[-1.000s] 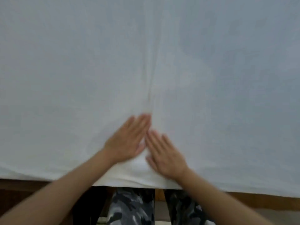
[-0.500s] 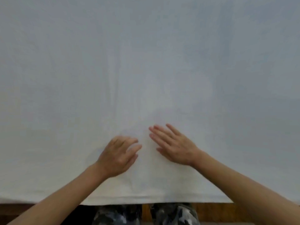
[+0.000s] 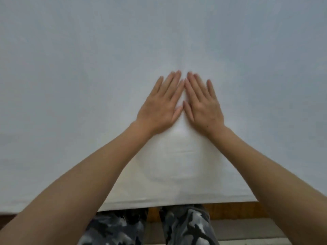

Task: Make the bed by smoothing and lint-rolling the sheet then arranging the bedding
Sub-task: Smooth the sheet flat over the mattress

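1. Head view: the white sheet (image 3: 88, 85) covered the bed and filled almost the whole picture. Its near hem lay along the wooden bed frame (image 3: 235, 210), just above the person's camouflage trousers (image 3: 185, 227).
2. Head view: the left hand (image 3: 161, 105) lay flat on the sheet, a little beyond the near hem and about in the middle of the width. Its grip was not closed on anything; the fingers were straight and pressed the cloth.
3. Head view: the right hand (image 3: 201, 105) lay flat on the sheet just beside the left hand, with the forefingers touching or almost touching. Its fingers were also straight and held nothing.
4. Head view: a faint crease ran away from the fingertips toward the far side of the sheet. The rest of the sheet near the hands looked mostly flat.
5. Judgement: the step in hand seemed to be the smoothing of the sheet, so the task was at an early stage. No lint roller and no other bedding showed in the picture.
6. Judgement: the next move probably calls for sliding both palms apart, away from the crease, with light even pressure, so that the cloth does not bunch toward the near hem.
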`<state>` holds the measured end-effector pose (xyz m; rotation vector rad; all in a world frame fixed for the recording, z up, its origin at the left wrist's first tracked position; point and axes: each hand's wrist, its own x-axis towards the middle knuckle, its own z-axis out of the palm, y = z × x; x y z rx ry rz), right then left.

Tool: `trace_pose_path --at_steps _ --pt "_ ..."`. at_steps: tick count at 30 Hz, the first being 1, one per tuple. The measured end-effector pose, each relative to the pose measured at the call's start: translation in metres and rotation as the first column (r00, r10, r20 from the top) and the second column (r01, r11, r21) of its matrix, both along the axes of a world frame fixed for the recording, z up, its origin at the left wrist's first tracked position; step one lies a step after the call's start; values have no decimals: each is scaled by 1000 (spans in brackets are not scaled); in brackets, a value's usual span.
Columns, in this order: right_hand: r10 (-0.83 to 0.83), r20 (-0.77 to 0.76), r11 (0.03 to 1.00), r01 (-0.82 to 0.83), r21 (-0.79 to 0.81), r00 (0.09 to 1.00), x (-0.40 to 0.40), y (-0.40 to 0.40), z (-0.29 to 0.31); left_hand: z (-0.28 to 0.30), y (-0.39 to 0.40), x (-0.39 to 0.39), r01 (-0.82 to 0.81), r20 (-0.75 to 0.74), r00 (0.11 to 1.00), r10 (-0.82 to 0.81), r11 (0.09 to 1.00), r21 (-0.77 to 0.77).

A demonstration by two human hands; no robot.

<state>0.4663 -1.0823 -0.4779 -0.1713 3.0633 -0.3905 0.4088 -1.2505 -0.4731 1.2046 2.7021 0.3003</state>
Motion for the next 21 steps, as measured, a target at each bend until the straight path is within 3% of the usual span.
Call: trace_pose_path --at_steps 3,7,11,14,17,21 --pt "4 32 1000 -3 -20 999 94 -30 2 3 -8 68 69 61 996 -70 998 12" --pt "95 119 995 -93 -19 988 175 -52 6 5 -33 136 197 103 977 -187 976 -88" --pt "131 146 990 -122 -66 981 189 -60 14 10 -59 158 263 138 958 -253 963 -58" --pt "144 83 985 -135 -104 986 177 -67 24 19 -81 142 292 157 940 -303 952 87" --pt "151 -13 985 -152 -77 988 132 -87 33 26 -116 83 61 126 988 -88 977 205" --pt "113 -47 991 -116 -68 992 30 -144 36 25 -198 -27 -310 -2 950 311 946 100"
